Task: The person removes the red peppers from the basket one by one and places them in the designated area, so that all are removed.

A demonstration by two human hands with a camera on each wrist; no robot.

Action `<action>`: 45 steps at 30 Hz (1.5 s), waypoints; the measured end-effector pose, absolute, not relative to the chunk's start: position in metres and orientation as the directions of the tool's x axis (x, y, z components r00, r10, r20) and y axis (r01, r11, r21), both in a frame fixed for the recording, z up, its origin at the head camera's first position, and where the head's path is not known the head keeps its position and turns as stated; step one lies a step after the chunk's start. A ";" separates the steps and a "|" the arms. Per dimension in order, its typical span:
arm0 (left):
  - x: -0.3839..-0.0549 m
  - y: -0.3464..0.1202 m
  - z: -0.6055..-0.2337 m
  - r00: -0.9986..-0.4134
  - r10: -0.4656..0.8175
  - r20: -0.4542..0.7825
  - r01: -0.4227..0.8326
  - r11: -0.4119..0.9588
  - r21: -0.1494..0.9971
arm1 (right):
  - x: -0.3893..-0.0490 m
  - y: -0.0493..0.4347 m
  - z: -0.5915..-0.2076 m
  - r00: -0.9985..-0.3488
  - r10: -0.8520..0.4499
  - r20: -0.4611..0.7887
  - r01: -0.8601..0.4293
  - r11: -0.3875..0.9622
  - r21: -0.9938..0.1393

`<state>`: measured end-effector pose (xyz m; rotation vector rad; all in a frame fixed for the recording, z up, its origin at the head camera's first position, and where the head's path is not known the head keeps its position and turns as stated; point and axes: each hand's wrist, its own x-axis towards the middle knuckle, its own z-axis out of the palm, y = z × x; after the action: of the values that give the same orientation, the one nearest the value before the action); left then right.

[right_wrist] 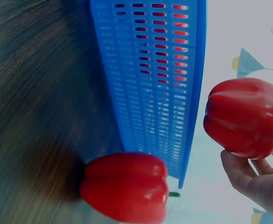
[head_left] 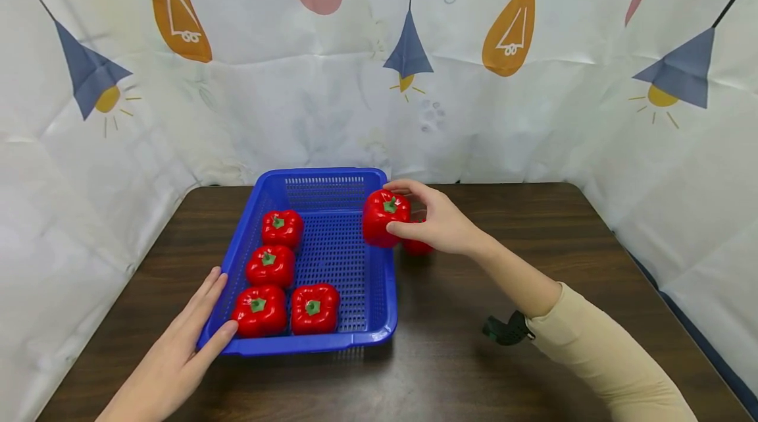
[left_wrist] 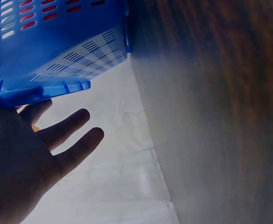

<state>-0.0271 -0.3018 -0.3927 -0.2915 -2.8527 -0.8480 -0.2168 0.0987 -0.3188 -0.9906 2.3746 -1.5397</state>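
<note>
My right hand grips a red bell pepper between thumb and fingers, above the right rim of a blue plastic basket. In the right wrist view the gripped bell pepper is higher than the basket's slotted side. Another red bell pepper stands on the table just outside that side, partly hidden by my hand in the head view. Several bell peppers sit inside the basket along its left and front. At its left front corner, my left hand touches the rim with fingers extended.
The brown wooden table extends on both sides of the basket. Behind it hangs a white cloth printed with lamps and bulbs. A dark device is beside the right sleeve.
</note>
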 end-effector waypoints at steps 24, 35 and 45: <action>-0.027 -0.302 -0.391 -0.967 0.151 0.205 0.238 0.820 0.520 | -0.215 0.156 -0.315 -0.793 -0.567 0.223 -0.441 0.280 -0.853; -0.027 -0.301 -0.391 -0.966 0.152 0.210 0.242 0.819 0.521 | -0.222 0.183 -0.324 -0.816 -0.552 0.173 -0.358 0.248 -0.900; -0.026 -0.300 -0.392 -0.965 0.149 0.218 0.244 0.819 0.519 | -0.229 0.203 -0.334 -0.844 -0.513 0.158 -0.307 0.220 -0.926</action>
<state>-0.0264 -0.3004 -0.3916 -0.3090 -2.8354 -0.8419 -0.2290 0.2025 -0.3344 -0.7846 2.3056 -1.6812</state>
